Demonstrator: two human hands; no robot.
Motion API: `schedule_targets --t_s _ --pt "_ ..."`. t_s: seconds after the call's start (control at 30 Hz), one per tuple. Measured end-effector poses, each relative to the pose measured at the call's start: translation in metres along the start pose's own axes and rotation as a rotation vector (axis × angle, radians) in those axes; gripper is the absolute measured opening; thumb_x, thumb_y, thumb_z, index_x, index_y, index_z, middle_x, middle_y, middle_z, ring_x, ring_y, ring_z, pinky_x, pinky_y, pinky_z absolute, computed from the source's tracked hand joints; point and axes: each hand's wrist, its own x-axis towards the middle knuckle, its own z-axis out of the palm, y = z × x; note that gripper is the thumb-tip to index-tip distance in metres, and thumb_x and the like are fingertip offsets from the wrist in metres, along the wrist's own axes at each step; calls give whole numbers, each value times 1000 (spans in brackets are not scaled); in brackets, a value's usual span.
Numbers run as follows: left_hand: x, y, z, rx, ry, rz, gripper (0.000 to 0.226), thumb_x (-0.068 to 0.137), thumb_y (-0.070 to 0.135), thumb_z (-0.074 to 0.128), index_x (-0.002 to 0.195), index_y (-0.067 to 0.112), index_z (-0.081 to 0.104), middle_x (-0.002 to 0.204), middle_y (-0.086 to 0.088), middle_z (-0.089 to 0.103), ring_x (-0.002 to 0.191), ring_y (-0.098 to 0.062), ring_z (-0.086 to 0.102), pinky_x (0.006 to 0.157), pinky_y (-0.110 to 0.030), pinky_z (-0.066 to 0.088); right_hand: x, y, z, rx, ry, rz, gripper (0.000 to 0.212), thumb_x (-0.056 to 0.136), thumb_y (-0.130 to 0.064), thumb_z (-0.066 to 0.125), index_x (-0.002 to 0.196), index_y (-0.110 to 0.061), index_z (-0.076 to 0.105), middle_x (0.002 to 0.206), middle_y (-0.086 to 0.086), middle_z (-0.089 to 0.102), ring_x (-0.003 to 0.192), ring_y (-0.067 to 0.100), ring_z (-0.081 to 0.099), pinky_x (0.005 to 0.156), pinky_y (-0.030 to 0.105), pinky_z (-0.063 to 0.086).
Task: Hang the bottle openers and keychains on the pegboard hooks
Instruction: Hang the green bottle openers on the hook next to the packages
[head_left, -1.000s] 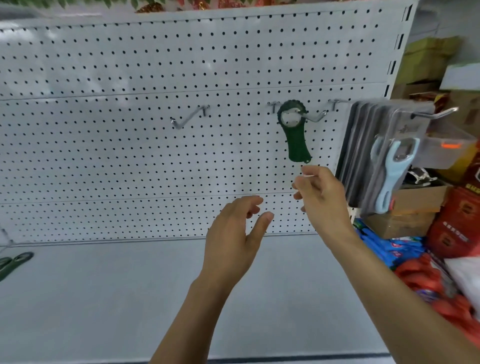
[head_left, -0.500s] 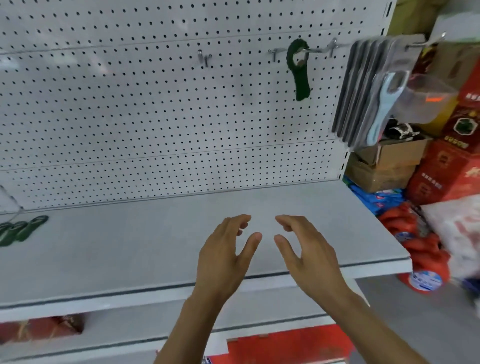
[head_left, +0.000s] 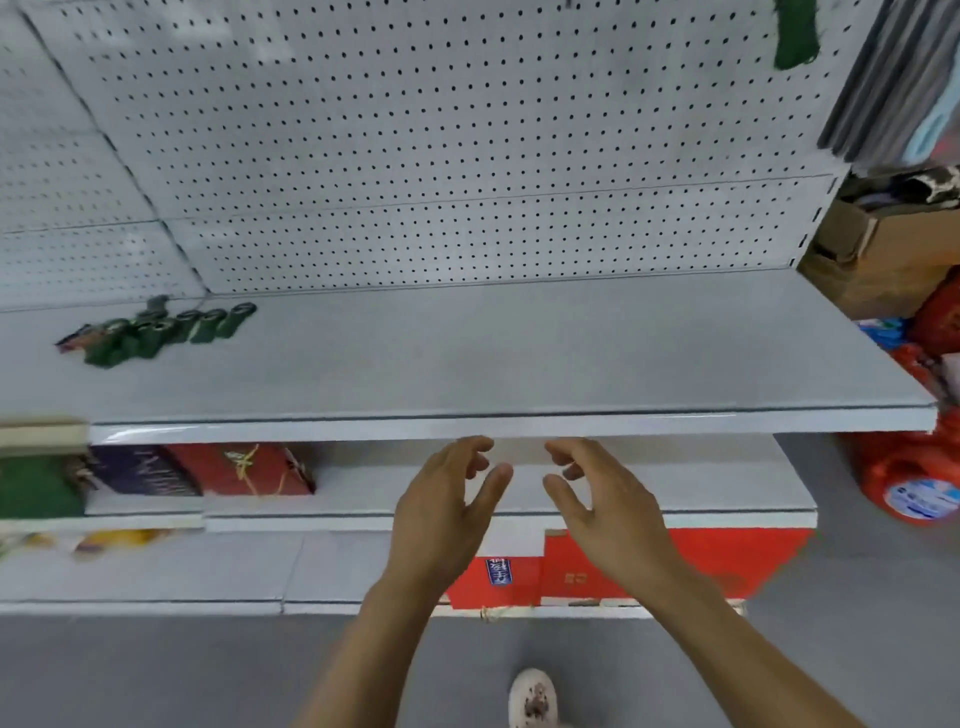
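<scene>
While left hand (head_left: 441, 512) (empty) hovers, green openers (head_left: 161, 332) — shelf (head_left: 519, 353)

Shelf (head_left: 519, 358) top mostly bare btwn the green openers (head_left: 161, 332) at far left & its right end. Pegboard (head_left: 441, 156) face bare across the middle; one hung opener (head_left: 795, 36) & packaged goods (head_left: 883, 83) crowd top right.

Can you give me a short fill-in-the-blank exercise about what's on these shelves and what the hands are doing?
1. The pile of green bottle openers lies on the shelf toward its ____ end.
2. The left hand and right hand both hold ____.
3. One opener hangs on the ____ above the shelf.

Missing words: left; nothing; pegboard
</scene>
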Motion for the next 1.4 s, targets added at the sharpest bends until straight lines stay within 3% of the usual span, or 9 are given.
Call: schedule_targets --t_s 0.27,0.4,0.8,0.93,1.1,1.23,1.4 --pt "-14 -92 -72 28 85 -125 39 92 53 48 121 28 57 110 11 66 97 -1 60 79 -17 49 31 -82 76 8 -141 -105 30 95 -34 53 125 -30 51 119 -18 59 100 0 56 85 18 43" --pt "2 -155 -119 15 116 -166 33 92 51 50 116 29 58 103 15 66 91 -1 61 77 -25 55 61 -131 128 40 -180 -144 26 95 -34 54 121 -31 54 112 -22 60 96 1 58 86 24 50" --pt "78 -364 -291 -1 108 -238 28 93 38 57 119 27 58 100 13 66 87 -5 64 79 -28 56 191 -307 306 188 -148 -82 23 93 -31 56 117 -29 56 107 -18 62 93 6 61 83 37 54" --pt "112 -411 -316 -74 135 -277 24 93 36 58 115 27 59 101 12 66 90 -3 61 78 -18 51 232 -336 343 160 -179 -67 23 94 -32 56 116 -28 57 106 -14 62 92 8 61 84 35 54" --pt "161 -461 -329 -166 164 -348 29 94 36 58 120 23 58 107 9 65 93 -5 61 85 -26 52 296 -367 386 100 -258 -73 25 95 -33 55 118 -25 58 106 -11 61 92 10 59 80 28 48" --pt "204 -500 -337 -190 201 -434 36 93 36 59 125 19 55 114 5 62 97 -10 60 87 -29 51 348 -387 422 14 -329 -62 29 95 -34 51 122 -23 57 113 -6 63 97 13 59 82 31 47" --pt "257 -549 -341 -48 170 -502 45 92 35 59 131 14 47 128 -4 53 111 -20 55 95 -40 48 403 -406 462 -226 -375 -20 35 96 -38 46 119 -13 51 110 3 64 94 23 62 74 34 50"
